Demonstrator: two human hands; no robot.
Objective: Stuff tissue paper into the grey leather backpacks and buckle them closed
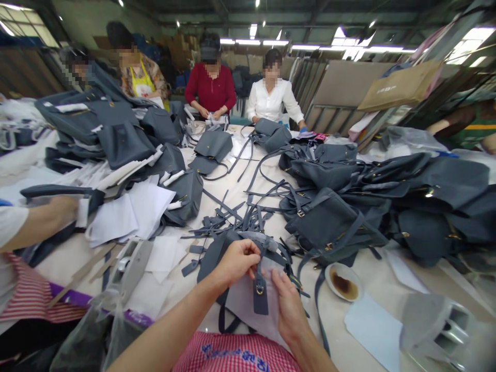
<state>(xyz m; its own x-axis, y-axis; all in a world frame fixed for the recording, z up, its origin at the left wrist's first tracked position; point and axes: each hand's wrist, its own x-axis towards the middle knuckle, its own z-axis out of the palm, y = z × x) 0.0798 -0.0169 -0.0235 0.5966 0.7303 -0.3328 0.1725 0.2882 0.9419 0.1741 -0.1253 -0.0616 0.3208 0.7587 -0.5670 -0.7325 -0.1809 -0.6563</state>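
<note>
Near the tabletop's (374, 276) front edge, one tag (261, 306) lies just below the left hand (242, 261), whose fingers pinch its one strap (260, 272); the right hand (287, 302) touches one sheet (242, 305), grip unclear.

The tag (261, 305) presents a smooth, matt, leather-like surface with a glossy metal fitting (260, 291); the piled bags (329, 222) show similar finish, the loose sheets (116, 219) appear matt paper, the apron (232, 356) woven cloth.

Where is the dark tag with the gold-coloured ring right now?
In the head view, the dark tag is low and just right of centre, over a pale sheet, between the left hand and the right hand.
</note>
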